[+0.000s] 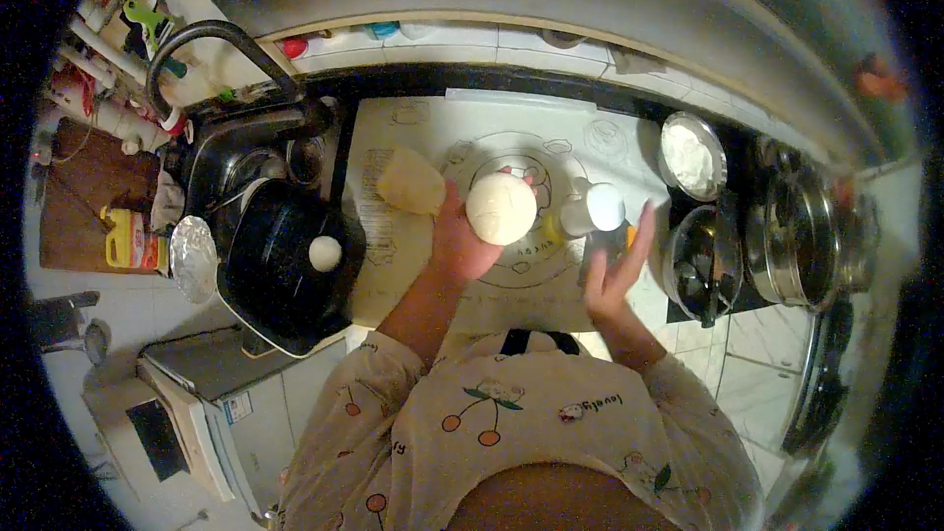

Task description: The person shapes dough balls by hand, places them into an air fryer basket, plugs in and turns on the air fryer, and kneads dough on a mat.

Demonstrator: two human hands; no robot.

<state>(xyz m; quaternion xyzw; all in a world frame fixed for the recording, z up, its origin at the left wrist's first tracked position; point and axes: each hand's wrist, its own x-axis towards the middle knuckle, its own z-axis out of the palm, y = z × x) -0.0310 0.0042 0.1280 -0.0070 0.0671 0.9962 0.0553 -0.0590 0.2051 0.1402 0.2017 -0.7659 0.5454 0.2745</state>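
Note:
A smooth, round dough ball [501,208] rests in my left hand [462,242], which cups it from below and the side above the printed mat [462,300]. My right hand [619,280] is to the right with fingers apart and nothing in its grasp. Just beyond its fingertips stands a white-topped container [604,206]; whether a finger touches it I cannot tell. A dark item by the thumb is partly hidden. To the left of the dough ball, a pale yellowish lump of dough [411,180] lies on the mat.
On the left, a black pan [275,290] holds a small white ball [324,254] beside the sink [221,138] and black faucet [211,29]. To the right are a bowl of flour [693,155], a bowl with a dark utensil [703,270] and a steel steamer pot [792,241].

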